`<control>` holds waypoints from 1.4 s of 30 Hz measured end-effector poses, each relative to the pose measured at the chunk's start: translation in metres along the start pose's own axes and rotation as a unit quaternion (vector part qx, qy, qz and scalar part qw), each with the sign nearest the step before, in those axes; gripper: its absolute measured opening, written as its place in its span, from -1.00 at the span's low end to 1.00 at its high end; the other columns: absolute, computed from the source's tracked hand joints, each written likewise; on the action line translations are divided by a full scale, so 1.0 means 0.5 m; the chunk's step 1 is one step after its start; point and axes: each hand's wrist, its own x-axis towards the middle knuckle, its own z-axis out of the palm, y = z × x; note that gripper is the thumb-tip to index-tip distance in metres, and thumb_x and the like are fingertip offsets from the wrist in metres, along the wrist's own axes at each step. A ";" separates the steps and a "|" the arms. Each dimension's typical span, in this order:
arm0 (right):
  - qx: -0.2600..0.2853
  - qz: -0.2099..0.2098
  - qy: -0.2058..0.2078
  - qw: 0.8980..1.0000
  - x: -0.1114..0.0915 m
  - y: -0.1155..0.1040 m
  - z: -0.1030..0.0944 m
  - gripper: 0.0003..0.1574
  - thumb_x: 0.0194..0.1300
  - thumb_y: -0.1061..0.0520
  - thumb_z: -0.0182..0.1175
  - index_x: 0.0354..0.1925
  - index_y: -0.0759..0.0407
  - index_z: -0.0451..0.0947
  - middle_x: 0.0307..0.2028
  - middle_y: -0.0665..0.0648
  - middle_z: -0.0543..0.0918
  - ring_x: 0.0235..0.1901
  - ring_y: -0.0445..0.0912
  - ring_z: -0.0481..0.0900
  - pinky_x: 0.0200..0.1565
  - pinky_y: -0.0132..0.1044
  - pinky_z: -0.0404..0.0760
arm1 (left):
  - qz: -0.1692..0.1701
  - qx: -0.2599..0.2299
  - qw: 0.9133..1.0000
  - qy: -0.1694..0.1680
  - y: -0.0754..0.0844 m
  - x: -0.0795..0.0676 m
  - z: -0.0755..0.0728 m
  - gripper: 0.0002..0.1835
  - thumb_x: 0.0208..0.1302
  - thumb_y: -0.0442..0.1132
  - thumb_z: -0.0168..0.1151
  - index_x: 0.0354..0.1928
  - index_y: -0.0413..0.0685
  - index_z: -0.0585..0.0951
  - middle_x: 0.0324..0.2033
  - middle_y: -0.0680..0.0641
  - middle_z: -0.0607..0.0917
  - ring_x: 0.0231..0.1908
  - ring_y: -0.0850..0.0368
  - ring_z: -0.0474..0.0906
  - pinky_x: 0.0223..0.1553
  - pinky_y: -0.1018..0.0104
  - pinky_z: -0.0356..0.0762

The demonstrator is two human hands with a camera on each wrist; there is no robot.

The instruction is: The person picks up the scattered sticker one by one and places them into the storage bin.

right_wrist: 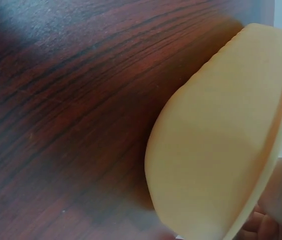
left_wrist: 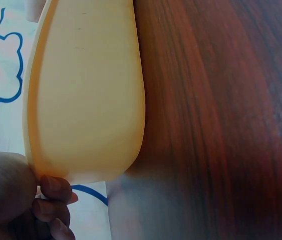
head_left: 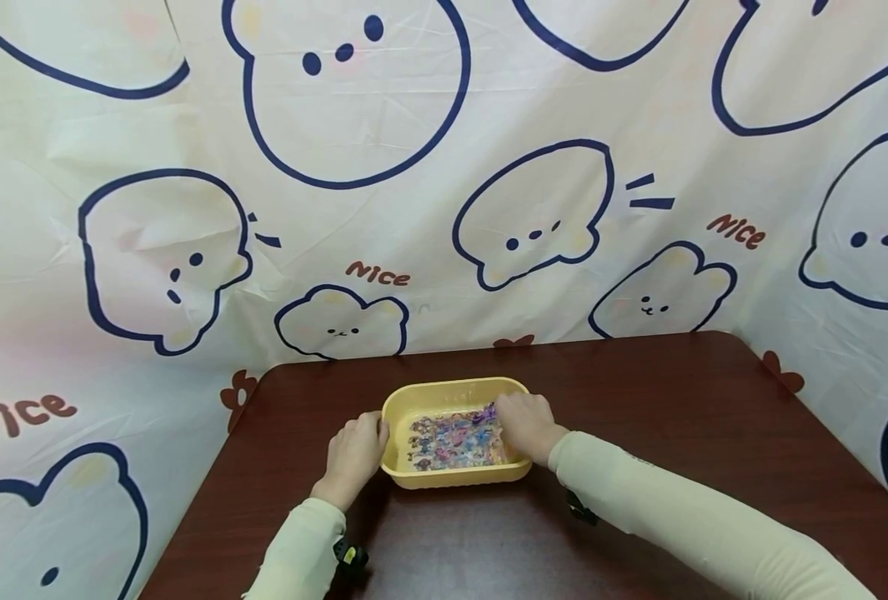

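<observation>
A yellow plastic basin (head_left: 454,477) stands on the table, with many small, colourful flat pieces (head_left: 451,442), like cut-out stickers, spread over its floor. My left hand (head_left: 355,450) grips the basin's left end, its thumb on the rim; in the left wrist view curled fingers (left_wrist: 53,205) show at that end. Reaching over the right end, my right hand (head_left: 528,425) is inside the basin with curled fingers, and a purple piece (head_left: 486,412) shows at its fingertips. The right wrist view has the basin's outer wall (right_wrist: 210,135) in front, hiding most of those fingers.
The dark wood-grain table (head_left: 639,400) reaches back to a white cloth (head_left: 428,225) printed with blue-outlined cartoon animals. This cloth also hangs along both sides. Dark straps with small devices (head_left: 349,554) sit on the wrists.
</observation>
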 end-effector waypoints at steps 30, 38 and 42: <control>0.119 0.001 0.001 0.993 -0.003 0.010 -0.010 -0.76 0.36 -0.03 0.32 -0.39 0.07 0.64 -0.63 -0.09 0.57 -0.62 -0.18 0.48 -0.53 -0.26 0.37 | -0.001 -0.008 1.000 0.001 -0.006 -0.001 -0.005 -0.68 0.46 -0.17 0.14 0.05 -0.21 0.70 -0.27 -0.24 0.79 -0.47 -0.03 0.67 -0.48 0.03 0.52; 0.120 0.001 0.018 0.993 -0.001 0.010 -0.011 -0.80 0.35 -0.01 0.33 -0.35 0.07 0.66 -0.58 -0.06 0.55 -0.61 -0.17 0.44 -0.55 -0.27 0.35 | -0.005 -0.018 1.000 -0.018 -0.009 0.002 -0.013 -0.63 0.47 -0.14 0.13 0.12 -0.26 0.66 -0.19 -0.25 0.78 -0.49 0.07 0.61 -0.47 0.12 0.51; 0.129 -0.001 0.018 0.991 -0.003 0.010 -0.012 -0.79 0.36 -0.02 0.33 -0.34 0.08 0.66 -0.62 -0.08 0.53 -0.64 -0.18 0.44 -0.59 -0.29 0.34 | -0.006 -0.016 1.000 -0.011 -0.012 0.005 -0.016 -0.60 0.46 -0.11 0.15 0.14 -0.25 0.65 -0.13 -0.27 0.78 -0.43 0.01 0.67 -0.44 0.08 0.55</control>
